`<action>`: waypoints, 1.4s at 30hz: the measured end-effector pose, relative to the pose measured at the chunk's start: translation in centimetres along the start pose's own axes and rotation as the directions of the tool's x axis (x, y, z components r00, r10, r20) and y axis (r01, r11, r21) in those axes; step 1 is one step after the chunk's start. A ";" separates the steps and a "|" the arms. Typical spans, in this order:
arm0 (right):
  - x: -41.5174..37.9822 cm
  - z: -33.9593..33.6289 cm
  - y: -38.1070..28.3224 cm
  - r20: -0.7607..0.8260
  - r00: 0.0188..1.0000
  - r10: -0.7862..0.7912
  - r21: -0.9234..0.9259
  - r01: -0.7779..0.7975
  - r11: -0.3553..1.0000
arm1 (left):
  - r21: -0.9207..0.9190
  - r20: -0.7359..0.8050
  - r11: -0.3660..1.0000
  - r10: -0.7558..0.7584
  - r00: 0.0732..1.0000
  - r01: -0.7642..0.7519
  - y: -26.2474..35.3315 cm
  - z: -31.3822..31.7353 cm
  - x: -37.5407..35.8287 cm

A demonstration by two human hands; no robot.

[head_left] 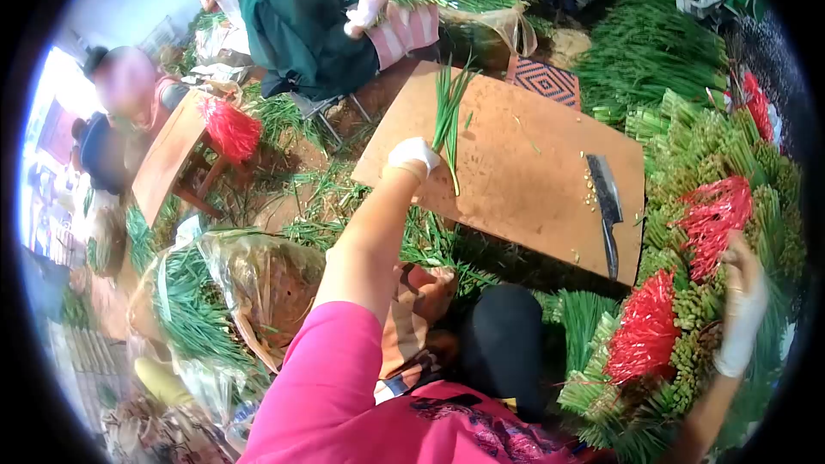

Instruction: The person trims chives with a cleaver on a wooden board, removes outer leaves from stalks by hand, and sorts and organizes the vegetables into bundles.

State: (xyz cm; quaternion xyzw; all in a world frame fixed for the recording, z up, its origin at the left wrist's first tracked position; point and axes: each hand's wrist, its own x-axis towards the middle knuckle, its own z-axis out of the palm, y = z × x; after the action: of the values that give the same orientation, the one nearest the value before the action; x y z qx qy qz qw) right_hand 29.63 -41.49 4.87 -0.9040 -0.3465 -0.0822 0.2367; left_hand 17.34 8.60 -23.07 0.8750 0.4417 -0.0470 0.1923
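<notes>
LH (412,155): fingertips hidden, can't tell if gripping | green stalks (446,116): L part of board (533,176), just R of LH, long axis near-to-far; LH nearer | RH (748,292): fingers curled at upper red strips (711,216), pinch unclear

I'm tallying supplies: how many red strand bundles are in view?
4: one bundle on the leftmost table; upper bundle, middle bundle and lower bundle on the greens. Others may be hidden.

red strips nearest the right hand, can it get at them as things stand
Most likely yes: the right hand is close beside the red strips, which lie uncovered on the green bundles.
</notes>
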 end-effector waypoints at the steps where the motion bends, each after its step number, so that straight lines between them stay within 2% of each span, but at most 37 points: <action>1: 0.3 3.1 -2.4 0.111 0.994 0.014 0.177 -0.034 0.984 | -0.085 0.102 0.996 -0.030 0.994 0.039 -0.4 -0.2 -0.5; 2: 0.1 6.3 -6.5 0.179 0.982 -0.065 0.341 0.000 0.940 | -0.166 0.200 0.982 -0.053 0.978 0.087 -0.8 -0.7 -0.9; 3: 0.8 9.9 -9.5 0.368 0.926 0.087 0.447 -0.259 0.856 | -0.243 0.290 0.959 -0.070 0.954 0.144 -0.8 -1.8 -1.5; 4: 1.8 14.9 -9.0 0.301 0.926 -0.227 0.411 0.089 0.907 | -0.327 0.348 0.929 -0.052 0.936 0.173 -0.3 -2.9 -3.2; 6: 4.1 23.5 -11.1 0.459 0.851 -0.257 0.532 -0.031 0.846 | -0.537 0.425 0.812 0.026 0.905 0.229 -2.2 0.1 -2.3; 7: 5.4 28.1 -12.0 0.436 0.850 -0.296 0.314 0.165 0.935 | -0.625 0.451 0.735 0.068 0.890 0.261 -3.2 1.0 -2.2; 9: 7.1 34.7 -14.7 0.497 0.841 -0.214 0.137 0.167 0.976 | -0.601 0.509 0.704 -0.027 0.860 0.378 -1.6 -0.3 -4.5; 11: 8.0 38.9 -15.9 0.537 0.829 -0.155 0.053 0.150 0.987 | -0.597 0.442 0.723 -0.063 0.895 0.347 -0.9 -0.5 -5.4; 12: 8.5 39.7 -16.6 0.564 0.819 -0.108 -0.002 0.133 0.991 | -0.658 0.434 0.658 -0.066 0.898 0.367 -1.2 0.1 -5.2; 13: 8.7 40.5 -17.1 0.556 0.819 -0.142 0.052 0.136 0.989 | -0.712 0.432 0.589 -0.061 0.900 0.382 -1.3 0.7 -4.9; 15: 8.2 41.8 -17.2 0.538 0.825 -0.172 0.140 0.114 0.984 | -0.612 0.384 0.729 -0.063 0.921 0.305 -1.2 1.4 -4.0; 16: 7.5 42.0 -17.6 0.457 0.863 -0.214 0.249 0.107 0.963 | -0.556 0.362 0.789 -0.054 0.931 0.262 -0.8 1.0 -4.2; 17: 6.7 41.8 -17.5 0.485 0.846 -0.222 0.277 0.092 0.956 | -0.466 0.355 0.847 -0.083 0.931 0.254 -0.2 0.6 -4.3; 19: 6.5 37.4 -16.9 0.589 0.734 -0.339 0.390 0.110 0.914 | -0.379 0.379 0.903 -0.047 0.924 0.201 0.3 -0.9 -5.4; 20: 6.7 36.0 -14.8 0.407 0.816 -0.410 0.481 0.189 0.856 | -0.639 0.355 0.739 0.037 0.934 0.214 -0.8 0.5 -5.0; 21: 7.2 33.6 -12.7 0.333 0.866 -0.373 0.483 0.183 0.856 | -0.836 0.314 0.501 0.102 0.944 0.224 -2.0 2.0 -4.7; 22: 7.5 30.5 -10.4 0.324 0.913 -0.248 0.421 0.095 0.902 | -0.883 0.269 0.419 0.087 0.959 0.210 -2.9 2.6 -4.8; 23: 7.7 27.8 -7.7 0.367 0.929 -0.048 0.273 -0.058 0.960 | -0.922 0.226 0.335 0.067 0.972 0.192 -3.7 2.9 -5.0; 24: 7.6 25.8 -4.8 0.417 0.896 0.153 0.081 -0.204 0.976 | -0.948 0.184 0.271 0.045 0.982 0.165 -4.1 2.7 -5.8; 25: 7.4 24.9 -0.8 0.460 0.823 0.333 -0.179 -0.281 0.943 | -0.969 0.144 0.204 0.018 0.989 0.137 -4.3 2.0 -7.0; 26: 5.4 26.0 3.6 0.329 0.896 0.299 -0.258 -0.219 0.941 | -0.967 0.093 0.245 0.088 0.992 0.069 -4.9 1.0 -8.0; 27: 3.1 27.0 6.9 0.196 0.950 0.244 -0.340 -0.168 0.925 | -0.989 0.060 0.147 0.171 0.983 0.035 -5.1 0.9 -8.6; 28: 3.2 26.6 7.8 0.273 0.908 0.317 -0.317 -0.226 0.921 | -0.998 0.035 0.063 0.171 0.985 0.025 -4.9 1.3 -9.1; 29: 3.5 26.9 9.1 0.275 0.913 0.301 -0.312 -0.212 0.926 | -1.000 0.005 -0.021 0.163 0.987 0.008 -4.8 1.7 -9.5; 31: 4.0 27.9 10.1 0.282 0.921 0.271 -0.295 -0.185 0.937 | -0.994 -0.034 -0.105 0.102 0.994 -0.023 -4.3 1.6 -10.9; 32: 4.4 27.7 9.9 0.335 0.877 0.344 -0.334 -0.231 0.914 | -0.989 -0.051 -0.146 0.070 0.996 -0.041 -4.1 1.4 -11.6; 33: 4.5 27.3 10.0 0.326 0.869 0.372 -0.389 -0.235 0.891 | -0.989 -0.057 -0.140 0.010 0.998 -0.055 -4.1 0.9 -12.6; 35: 4.3 27.5 9.7 0.326 0.849 0.415 -0.488 -0.225 0.843 | -0.985 -0.119 -0.127 -0.009 0.993 -0.119 -5.2 0.0 -14.5; 36: 4.6 26.4 8.3 0.390 0.741 0.546 -0.447 -0.366 0.816 | -0.988 -0.121 -0.092 -0.066 0.991 -0.126 -6.1 0.2 -14.8; 37: 4.7 26.3 7.8 0.405 0.724 0.558 -0.455 -0.369 0.810 | -0.978 -0.153 -0.142 -0.017 0.988 -0.154 -5.5 -0.8 -16.1; 39: 4.8 26.1 7.5 0.411 0.694 0.590 -0.472 -0.392 0.790 | -0.984 -0.145 -0.099 -0.065 0.987 -0.151 -5.4 -1.3 -17.7; 40: 4.7 25.6 6.4 0.431 0.683 0.590 -0.530 -0.338 0.778 | -0.981 -0.111 -0.147 -0.090 0.990 -0.123 -5.3 -1.3 -18.2; 42: 4.5 27.6 9.7 0.329 0.792 0.515 -0.467 -0.338 0.817 | -0.980 -0.137 -0.128 -0.116 0.984 -0.152 -5.7 -0.6 -18.8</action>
State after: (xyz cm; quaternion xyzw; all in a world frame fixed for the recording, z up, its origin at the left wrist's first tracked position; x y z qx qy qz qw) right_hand 39.00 -31.75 -21.45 -0.9818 -0.1503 0.1149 -0.0172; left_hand 1.36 -2.33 -19.47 0.4382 0.3293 0.3816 0.7442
